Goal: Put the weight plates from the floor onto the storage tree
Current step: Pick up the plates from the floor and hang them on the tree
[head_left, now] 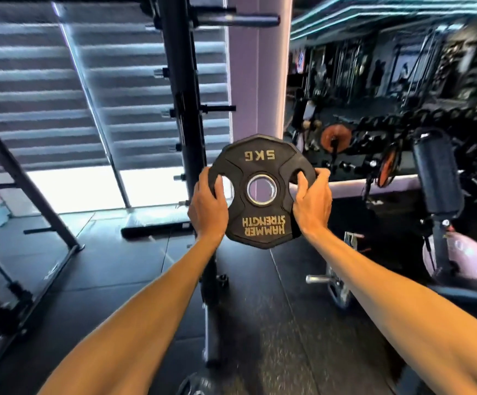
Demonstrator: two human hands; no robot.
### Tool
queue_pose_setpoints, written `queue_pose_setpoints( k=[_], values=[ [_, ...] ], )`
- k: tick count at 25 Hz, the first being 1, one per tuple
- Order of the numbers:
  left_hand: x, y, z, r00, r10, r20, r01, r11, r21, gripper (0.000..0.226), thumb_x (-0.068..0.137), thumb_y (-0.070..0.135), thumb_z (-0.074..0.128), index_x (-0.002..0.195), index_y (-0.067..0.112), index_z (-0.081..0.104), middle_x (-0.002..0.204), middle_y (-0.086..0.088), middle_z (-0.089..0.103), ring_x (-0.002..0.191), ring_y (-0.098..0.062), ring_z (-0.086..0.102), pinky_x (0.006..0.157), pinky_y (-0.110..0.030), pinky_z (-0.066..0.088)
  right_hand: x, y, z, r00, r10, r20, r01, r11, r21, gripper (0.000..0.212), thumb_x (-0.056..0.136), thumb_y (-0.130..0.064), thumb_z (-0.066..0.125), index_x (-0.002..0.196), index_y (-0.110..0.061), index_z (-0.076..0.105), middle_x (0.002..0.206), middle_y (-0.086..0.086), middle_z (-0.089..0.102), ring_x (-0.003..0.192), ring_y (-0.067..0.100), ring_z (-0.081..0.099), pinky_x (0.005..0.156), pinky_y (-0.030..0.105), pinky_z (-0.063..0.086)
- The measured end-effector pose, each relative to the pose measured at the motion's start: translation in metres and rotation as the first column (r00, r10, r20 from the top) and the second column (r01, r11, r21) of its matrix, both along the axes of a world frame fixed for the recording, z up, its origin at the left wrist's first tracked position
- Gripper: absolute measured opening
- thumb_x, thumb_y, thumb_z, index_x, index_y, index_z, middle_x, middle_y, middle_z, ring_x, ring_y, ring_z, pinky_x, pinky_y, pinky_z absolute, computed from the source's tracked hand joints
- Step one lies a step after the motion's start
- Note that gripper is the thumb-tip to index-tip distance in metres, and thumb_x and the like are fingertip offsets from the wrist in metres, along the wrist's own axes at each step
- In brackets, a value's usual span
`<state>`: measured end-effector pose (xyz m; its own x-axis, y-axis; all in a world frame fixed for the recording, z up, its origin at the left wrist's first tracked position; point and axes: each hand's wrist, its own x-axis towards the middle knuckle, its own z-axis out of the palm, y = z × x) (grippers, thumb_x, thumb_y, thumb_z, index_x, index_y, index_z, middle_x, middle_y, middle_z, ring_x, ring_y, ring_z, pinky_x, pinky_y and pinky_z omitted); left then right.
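Observation:
I hold a black 5 kg weight plate (263, 166) upright in front of me, its gold lettering upside down. My left hand (209, 205) grips its left edge with fingers through the left grip slot. My right hand (312, 203) grips the right edge the same way. The black upright post of the storage tree (179, 89) stands just behind and left of the plate, with bare horizontal pegs (236, 20) sticking out to the right. A lower peg (220, 108) sits above the plate. Part of another dark plate (196, 384) shows on the floor at the bottom edge.
A slanted black rack frame (26, 183) stands at the left. A padded machine (436, 178) and a silver peg (318, 279) are at the right. Dumbbell racks and orange plates (335, 136) line the far right. Dark rubber floor lies below.

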<state>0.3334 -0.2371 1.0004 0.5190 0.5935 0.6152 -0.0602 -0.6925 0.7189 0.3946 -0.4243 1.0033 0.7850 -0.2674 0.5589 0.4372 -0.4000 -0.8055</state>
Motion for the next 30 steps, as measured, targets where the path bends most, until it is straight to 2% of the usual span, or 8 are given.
queue_pose_setpoints(
  k=[6, 12, 17, 23, 27, 28, 30],
  values=[
    [0.16, 0.0, -0.008, 0.994, -0.052, 0.092, 0.045, 0.996, 0.077, 0.041, 0.103, 0.042, 0.04, 0.137, 0.021, 0.051, 0.116, -0.004, 0.071, 0.102, -0.027, 0.068, 0.08, -0.036, 0.053, 0.152, -0.009, 0.003, 0.997, -0.018, 0.08, 0.019, 1.0, -0.004, 0.03, 0.102, -0.034, 0.048, 0.119, -0.009, 0.046, 0.116, 0.015, 0.061, 0.101, 0.034, 0.059, 0.075, 0.034, 0.041],
    [0.389, 0.036, -0.013, 0.995, -0.085, 0.056, 0.081, 0.994, 0.075, 0.039, 0.103, 0.042, 0.038, 0.135, 0.023, 0.05, 0.112, -0.003, 0.071, 0.102, -0.029, 0.067, 0.082, -0.042, 0.054, 0.384, 0.026, 0.0, 0.995, -0.043, 0.086, 0.045, 0.999, -0.021, 0.033, 0.101, -0.035, 0.049, 0.122, -0.009, 0.047, 0.119, 0.014, 0.062, 0.105, 0.035, 0.06, 0.079, 0.038, 0.044],
    [0.532, 0.068, -0.012, 1.0, 0.019, 0.016, -0.02, 0.995, 0.098, 0.043, 0.103, 0.043, 0.038, 0.137, 0.02, 0.049, 0.101, -0.011, 0.073, 0.092, -0.035, 0.069, 0.074, -0.042, 0.053, 0.536, 0.062, -0.005, 0.998, -0.034, 0.055, 0.035, 0.999, -0.022, 0.038, 0.1, -0.035, 0.05, 0.125, -0.007, 0.047, 0.12, 0.013, 0.062, 0.111, 0.033, 0.059, 0.086, 0.041, 0.046],
    [0.69, 0.11, -0.021, 0.997, 0.076, 0.005, -0.076, 0.99, 0.118, 0.042, 0.104, 0.044, 0.035, 0.134, 0.02, 0.048, 0.097, -0.005, 0.073, 0.087, -0.03, 0.07, 0.073, -0.043, 0.055, 0.702, 0.108, -0.015, 0.996, 0.018, 0.091, -0.018, 1.0, -0.002, 0.031, 0.1, -0.032, 0.05, 0.117, -0.005, 0.049, 0.109, 0.012, 0.064, 0.101, 0.029, 0.061, 0.076, 0.032, 0.041],
    [0.79, 0.137, -0.007, 0.992, 0.126, 0.012, -0.126, 0.983, 0.137, 0.038, 0.105, 0.041, 0.036, 0.131, 0.018, 0.05, 0.095, -0.006, 0.072, 0.084, -0.029, 0.069, 0.068, -0.032, 0.047, 0.821, 0.144, -0.008, 0.991, 0.094, 0.096, -0.096, 0.995, 0.018, 0.028, 0.1, -0.032, 0.05, 0.116, -0.009, 0.047, 0.108, 0.009, 0.064, 0.098, 0.028, 0.062, 0.078, 0.034, 0.046],
    [0.812, 0.144, -0.001, 0.99, 0.139, 0.007, -0.139, 0.981, 0.133, 0.038, 0.105, 0.041, 0.035, 0.131, 0.018, 0.05, 0.095, -0.006, 0.072, 0.084, -0.029, 0.069, 0.069, -0.033, 0.047, 0.847, 0.154, -0.004, 0.99, 0.104, 0.1, -0.107, 0.994, 0.022, 0.028, 0.101, -0.032, 0.049, 0.117, -0.009, 0.047, 0.108, 0.008, 0.064, 0.097, 0.026, 0.062, 0.077, 0.032, 0.046],
    [0.849, 0.164, 0.007, 0.983, 0.182, 0.012, -0.182, 0.971, 0.152, 0.04, 0.104, 0.044, 0.034, 0.132, 0.02, 0.049, 0.096, -0.004, 0.072, 0.085, -0.029, 0.069, 0.072, -0.037, 0.05, 0.889, 0.176, 0.003, 0.987, 0.13, 0.093, -0.133, 0.991, 0.019, 0.028, 0.102, -0.03, 0.049, 0.12, -0.009, 0.047, 0.11, 0.006, 0.064, 0.092, 0.017, 0.059, 0.071, 0.022, 0.038]
  ],
)
